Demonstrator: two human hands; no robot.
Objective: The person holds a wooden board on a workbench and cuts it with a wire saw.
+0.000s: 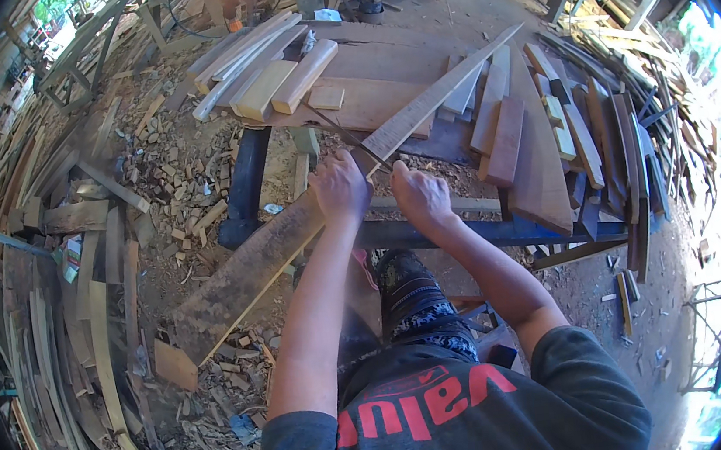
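A long wooden plank [246, 268] runs slantwise from the lower left to the upper right across a bench. My left hand [342, 188] is closed over the plank near its middle, with the fingers curled down at the far edge. Just right of it, my right hand [421, 194] forms a fist at the near end of a thin dark blade-like tool [337, 126]. That tool crosses the plank and points away to the upper left. It appears almost edge-on, and its handle is hidden in my fist, so its exact kind cannot be made out.
Thick wood pieces [305, 77] lie on the bench's far side, and more boards [506, 144] on its right. A dark bench leg [246, 180] stands left of my hands. Offcuts [191, 199] litter the ground. Stacked planks [105, 340] line the left side.
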